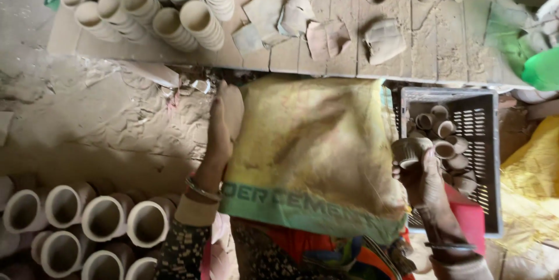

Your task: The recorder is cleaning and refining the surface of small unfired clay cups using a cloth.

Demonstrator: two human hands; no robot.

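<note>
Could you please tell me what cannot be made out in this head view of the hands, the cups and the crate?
- Head view: the crate floor is hidden under its clay cups.
- The right hand holds a cup; its inside is blurred.
- The left hand has its fingertips against the yellow sack; whatever lies under the sack is covered.
- The lower stacked cups are cut off by the left and bottom edges.

Crate [489, 157] of cups [443, 149] right of sack [308, 146]

Yellow woven sack [308, 140] with green printed band, spread over person's lap, centre
</note>
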